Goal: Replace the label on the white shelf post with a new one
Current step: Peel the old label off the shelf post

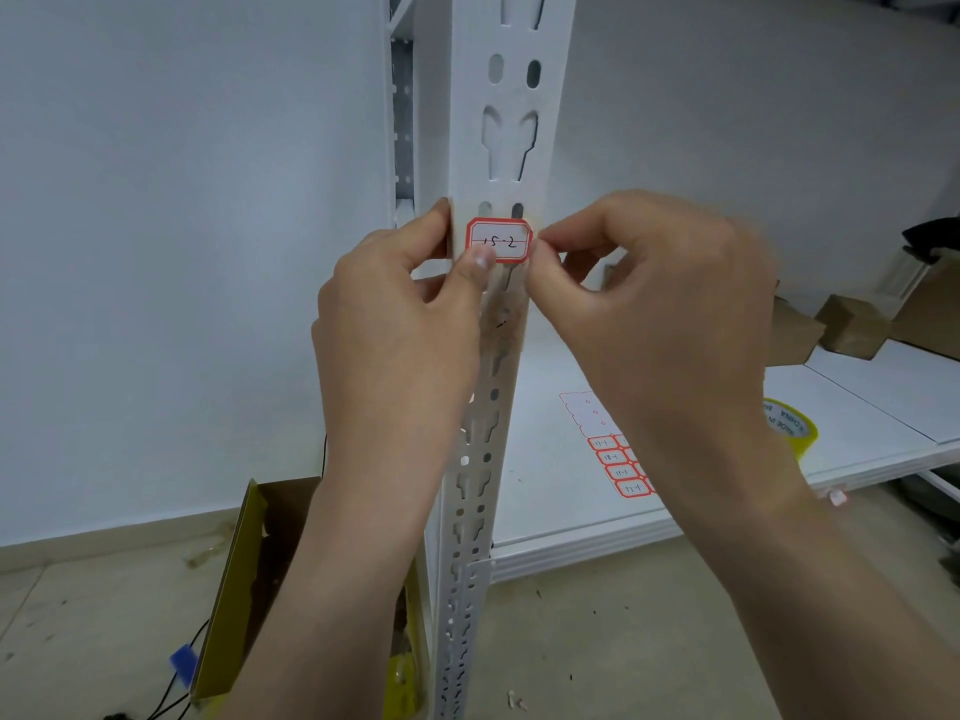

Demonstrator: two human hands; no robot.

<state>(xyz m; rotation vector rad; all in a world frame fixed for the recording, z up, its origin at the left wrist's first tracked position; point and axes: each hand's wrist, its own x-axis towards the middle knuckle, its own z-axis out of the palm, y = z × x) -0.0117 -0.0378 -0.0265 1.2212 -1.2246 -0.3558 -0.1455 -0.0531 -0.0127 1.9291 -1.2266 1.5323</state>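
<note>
label (500,241), red-bordered, marked 15-2, on white shelf post (511,122) between both hands. left hand (400,324) gripping post edge, thumb pressing label's lower left corner. right hand (660,304) closed in a pinch at label's right edge. cannot tell whether peeling off or pressing on. label sheet (621,467) on shelf below right hand. judged mid-task: swap unconfirmed.

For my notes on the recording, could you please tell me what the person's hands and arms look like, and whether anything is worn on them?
Both the left hand and the right hand are bare: no gloves, rings, watch or wristbands show. The forearms are uncovered too, with no sleeve in view down to the frame's bottom edge. The left thumbnail is short and unpainted. No markings or cables are on either arm.
</note>
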